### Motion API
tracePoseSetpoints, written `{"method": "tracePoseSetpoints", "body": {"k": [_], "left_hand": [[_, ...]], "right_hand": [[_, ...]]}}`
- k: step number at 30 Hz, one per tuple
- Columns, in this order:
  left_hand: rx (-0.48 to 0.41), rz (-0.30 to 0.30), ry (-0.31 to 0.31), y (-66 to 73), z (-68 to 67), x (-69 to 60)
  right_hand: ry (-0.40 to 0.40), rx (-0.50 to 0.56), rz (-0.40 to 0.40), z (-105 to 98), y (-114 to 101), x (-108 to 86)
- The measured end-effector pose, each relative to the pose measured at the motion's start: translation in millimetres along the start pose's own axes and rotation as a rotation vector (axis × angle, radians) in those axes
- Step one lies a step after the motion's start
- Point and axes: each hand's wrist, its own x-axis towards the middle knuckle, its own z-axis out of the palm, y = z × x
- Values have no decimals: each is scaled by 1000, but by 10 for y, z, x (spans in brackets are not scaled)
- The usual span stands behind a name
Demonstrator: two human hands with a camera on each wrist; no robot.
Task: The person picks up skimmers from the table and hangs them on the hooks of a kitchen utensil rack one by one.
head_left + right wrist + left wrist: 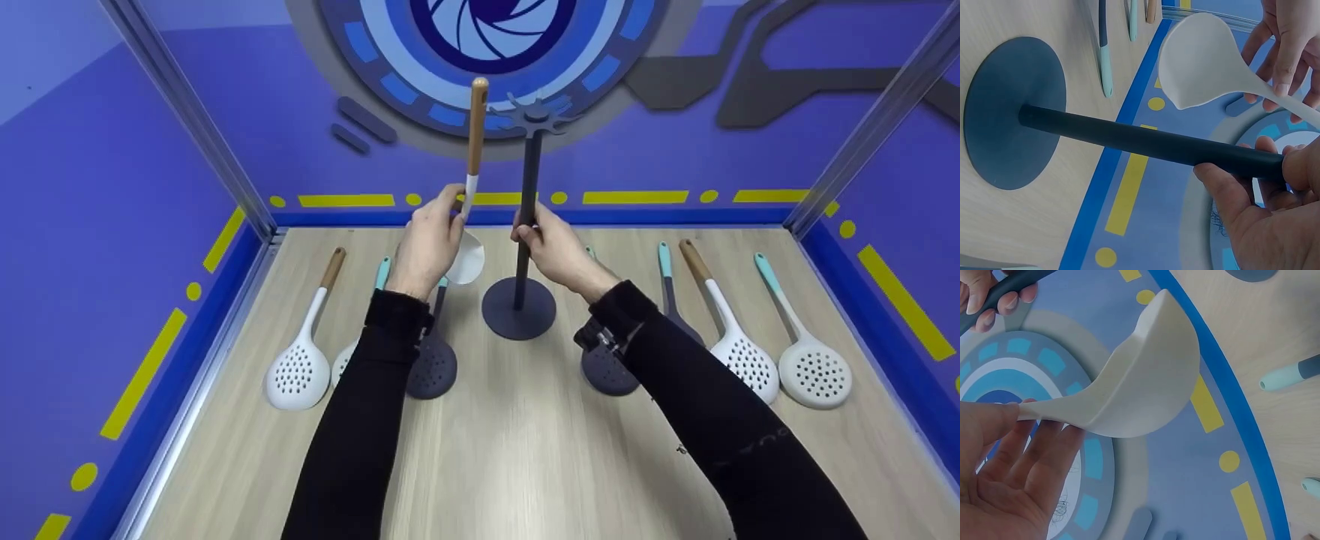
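Note:
My left hand (pixel 426 244) pinches a white ladle (pixel 466 261) by the lower, white part of its handle. Its wooden handle end points up, and the bowl hangs below the hand. A pouring lip shows on the ladle bowl (pixel 1199 62) in the right wrist view. My right hand (pixel 561 253) grips the post of a dark utensil stand (pixel 531 176), thumb and fingers round it. Several curved hooks (pixel 536 116) ring the stand's top, just right of the ladle handle and apart from it. Its round base (pixel 1013 124) is low over the wooden table; contact cannot be told.
On the left lie a white skimmer (pixel 298 375) with a wooden handle and a dark skimmer (pixel 433 367). On the right are a dark skimmer (pixel 609 371), a white skimmer (pixel 750 364) and a cream skimmer (pixel 815 375). Blue printed walls (pixel 637 165) enclose the table (pixel 487 465).

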Motion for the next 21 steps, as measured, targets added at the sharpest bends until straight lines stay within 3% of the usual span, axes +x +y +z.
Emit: {"method": "tracePoseSetpoints", "body": {"k": [10, 21], "left_hand": [[-17, -42, -25, 45, 49, 93], [-41, -29, -22, 83, 84, 193]], "right_hand": [[9, -4, 4, 19, -4, -4], [29, -24, -8, 26, 4, 22]]}}
